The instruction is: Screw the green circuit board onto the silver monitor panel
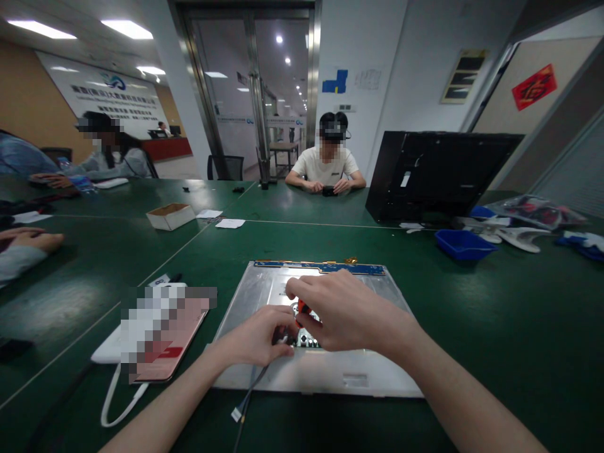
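Observation:
A flat silvery panel (377,371) lies on the green table, with a blue circuit strip (363,269) along its far edge. Over the panel's middle, my right hand (337,308) is closed round a red tool (303,307), whose tip is hidden. My left hand (264,336) is just to the left, its fingers curled at a small circuit board (309,341); what they pinch is too dark to name. A grey cable (255,384) runs from below my left hand over the panel's near edge to a white connector (236,414).
Left of the panel are a white power bank (106,346) and a pink phone (182,340). Farther off stand an open box (170,217), a blue tray (465,244) and a black monitor (438,176). Other people sit across and at the left.

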Demonstrator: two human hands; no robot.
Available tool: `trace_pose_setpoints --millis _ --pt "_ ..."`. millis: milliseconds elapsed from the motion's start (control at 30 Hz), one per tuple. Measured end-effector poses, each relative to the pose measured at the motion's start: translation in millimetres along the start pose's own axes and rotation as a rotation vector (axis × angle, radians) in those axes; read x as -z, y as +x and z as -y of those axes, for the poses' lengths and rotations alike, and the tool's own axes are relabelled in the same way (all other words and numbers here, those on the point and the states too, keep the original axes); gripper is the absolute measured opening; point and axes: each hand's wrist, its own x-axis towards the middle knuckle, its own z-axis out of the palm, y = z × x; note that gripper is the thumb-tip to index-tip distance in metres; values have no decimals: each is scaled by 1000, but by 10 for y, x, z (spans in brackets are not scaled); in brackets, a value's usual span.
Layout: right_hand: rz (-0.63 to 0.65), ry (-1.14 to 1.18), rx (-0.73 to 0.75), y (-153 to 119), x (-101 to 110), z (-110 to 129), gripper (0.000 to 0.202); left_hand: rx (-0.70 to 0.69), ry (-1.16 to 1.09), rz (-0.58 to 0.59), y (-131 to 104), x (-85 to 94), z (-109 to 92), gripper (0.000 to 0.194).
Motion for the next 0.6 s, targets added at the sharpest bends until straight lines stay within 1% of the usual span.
trace_pose_setpoints --millis 333,600 --pt "-12 -7 -8 3 -5 3 10 -9 -35 -2 5 -13 13 11" --pt "-4 -53 -41 17 -23 5 11 4 -32 -15 -11 -33 36 17"
